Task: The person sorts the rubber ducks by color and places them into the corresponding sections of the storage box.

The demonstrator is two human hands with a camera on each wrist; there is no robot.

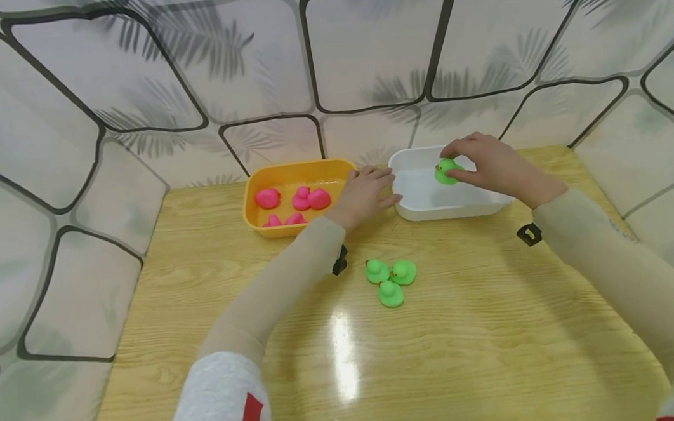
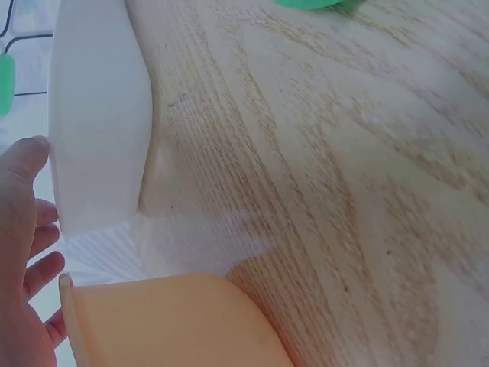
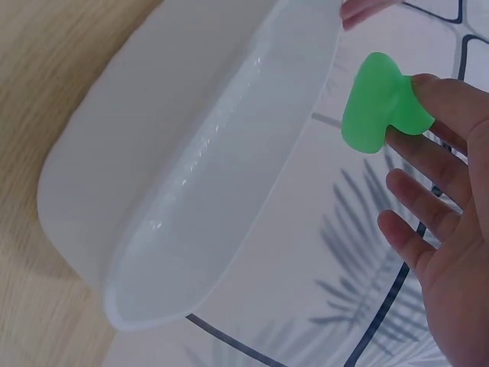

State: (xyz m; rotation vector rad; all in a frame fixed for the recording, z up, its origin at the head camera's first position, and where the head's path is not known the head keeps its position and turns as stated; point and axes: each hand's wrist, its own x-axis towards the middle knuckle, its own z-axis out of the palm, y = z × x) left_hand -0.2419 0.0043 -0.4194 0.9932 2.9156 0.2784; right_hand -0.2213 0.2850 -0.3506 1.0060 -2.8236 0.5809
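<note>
Head view: the right hand [image 1: 492,167] pinches one green duck [image 1: 446,172] between thumb and index finger; the grip is narrow, set by the duck's width. The duck is over the white tray [image 1: 422,199], which stands at the far edge of the table [image 1: 469,337], toward the far right corner. The left hand [image 1: 365,196] is spread, palm down, fingers extended across the gap between the white tray and the yellow tray [image 1: 252,224]. It holds nothing. Its fingertips reach the white tray's rim; firm contact cannot be confirmed.

The yellow tray stands toward the far left corner of the table and contains pink ducks [image 1: 268,198]; its front wall hides the lower parts of the nearest ones. The left hand covers part of this tray's right end. The right hand covers part of the white tray's far rim. Three loose green ducks [image 1: 390,293] lie grouped near the middle of the table.

Left wrist view: both trays' outer walls and the gap between them are visible. A green shape [image 2: 309,3] is cut off at the top border.

Right wrist view: the held duck appears above the rim, with the remaining fingers [image 3: 401,233] apart from it. Its beak shows only in the head view.
</note>
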